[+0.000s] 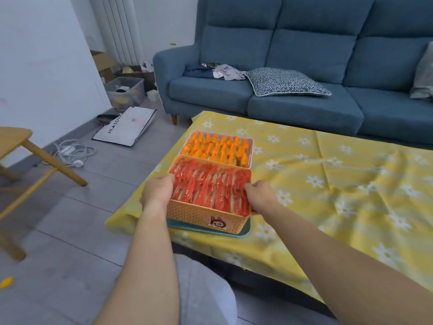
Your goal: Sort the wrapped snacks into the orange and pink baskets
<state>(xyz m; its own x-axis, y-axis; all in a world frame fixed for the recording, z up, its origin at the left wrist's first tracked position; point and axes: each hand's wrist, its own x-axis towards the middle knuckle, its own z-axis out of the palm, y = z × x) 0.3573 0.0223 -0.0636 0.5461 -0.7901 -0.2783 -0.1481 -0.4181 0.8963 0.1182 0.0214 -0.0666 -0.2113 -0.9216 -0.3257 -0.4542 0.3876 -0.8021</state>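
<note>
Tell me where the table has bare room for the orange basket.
Widest free patch: the yellow cloth right of both baskets, out to the edge by the sofa. A narrow strip lies behind the pink basket. Crowded: the left end, where the orange basket, gripped by left hand and right hand, sits on the teal tray.

On tray (245, 229): near basket (203, 214), w/ far basket (251, 150) touching behind; sofa (304, 106) beyond.
</note>
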